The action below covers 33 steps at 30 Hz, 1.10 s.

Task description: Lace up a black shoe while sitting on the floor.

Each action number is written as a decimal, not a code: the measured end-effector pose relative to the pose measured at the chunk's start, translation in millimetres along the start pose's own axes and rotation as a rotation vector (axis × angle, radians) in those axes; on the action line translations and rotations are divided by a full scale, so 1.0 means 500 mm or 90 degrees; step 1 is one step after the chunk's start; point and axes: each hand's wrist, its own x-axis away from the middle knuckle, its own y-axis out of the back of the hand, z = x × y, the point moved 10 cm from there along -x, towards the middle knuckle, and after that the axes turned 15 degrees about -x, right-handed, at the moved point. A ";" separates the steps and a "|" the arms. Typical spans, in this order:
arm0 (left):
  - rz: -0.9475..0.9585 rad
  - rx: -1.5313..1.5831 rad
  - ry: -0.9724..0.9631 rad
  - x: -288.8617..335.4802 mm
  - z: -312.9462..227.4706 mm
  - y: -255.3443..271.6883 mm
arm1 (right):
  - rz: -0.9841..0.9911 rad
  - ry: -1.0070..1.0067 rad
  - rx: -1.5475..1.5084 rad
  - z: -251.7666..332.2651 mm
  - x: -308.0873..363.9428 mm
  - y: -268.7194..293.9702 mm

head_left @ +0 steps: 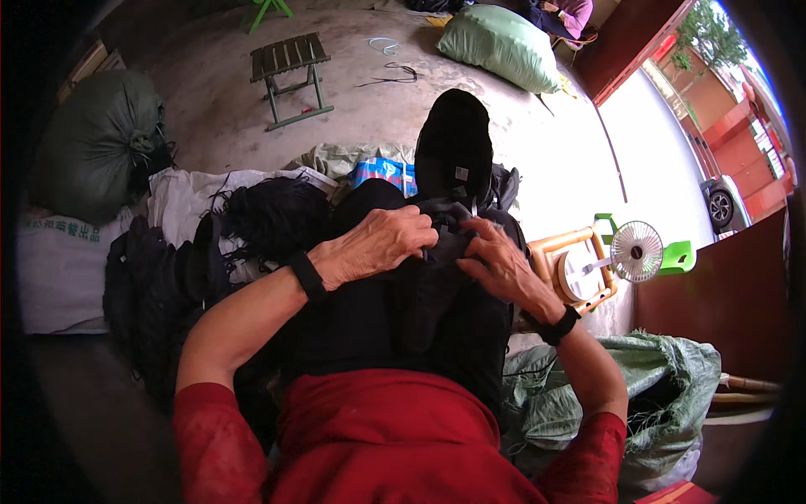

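My left hand (pixel 382 244) is closed, its fingertips pinching the edge of a dark cloth piece (pixel 430 290) above my lap. Close beside it, my right hand (pixel 501 262) grips the same piece with bent fingers. The cloth hangs down between my hands over my black trousers; its exact kind is hard to make out. Just beyond the hands rises a long, rounded black object (pixel 454 139) with a small pale label near its lower end. A heap of black stringy material (pixel 277 214) lies left of my lap, with more dark cloth pieces (pixel 159 277) beside it.
Full sacks stand at left (pixel 101 143) and far back (pixel 499 49), where another person (pixel 571 15) sits. A folding stool (pixel 291 71) is ahead. To the right are a small fan (pixel 636 251), a bamboo-framed seat (pixel 571 269) and a green woven sack (pixel 663 378).
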 end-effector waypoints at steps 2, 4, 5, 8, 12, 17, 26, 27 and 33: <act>0.006 0.050 0.047 0.001 0.013 0.001 | -0.084 -0.056 -0.111 -0.039 0.006 0.002; 0.001 0.053 0.060 0.005 0.008 0.006 | -0.203 -0.179 -0.328 -0.121 0.026 0.042; -0.001 0.061 0.079 0.009 0.008 0.009 | -0.268 -0.243 -0.542 -0.171 0.041 0.060; 0.011 0.040 0.072 0.011 -0.007 0.010 | -0.504 -0.362 -0.366 -0.288 0.137 0.290; 0.052 0.029 0.079 -0.004 -0.013 -0.010 | -1.014 -0.186 -0.628 -0.385 0.422 0.541; 0.109 -0.019 0.077 -0.016 -0.008 -0.032 | -0.772 -0.178 -0.631 -0.429 0.411 0.453; -0.079 0.140 0.089 0.008 0.022 0.011 | -0.550 -0.249 -0.346 -0.195 0.238 0.248; -0.077 0.139 0.091 0.012 0.021 0.006 | -0.469 -0.216 -0.303 -0.149 0.189 0.212; -0.121 0.160 0.121 0.046 0.036 -0.001 | -0.062 -0.021 0.025 0.076 -0.059 -0.003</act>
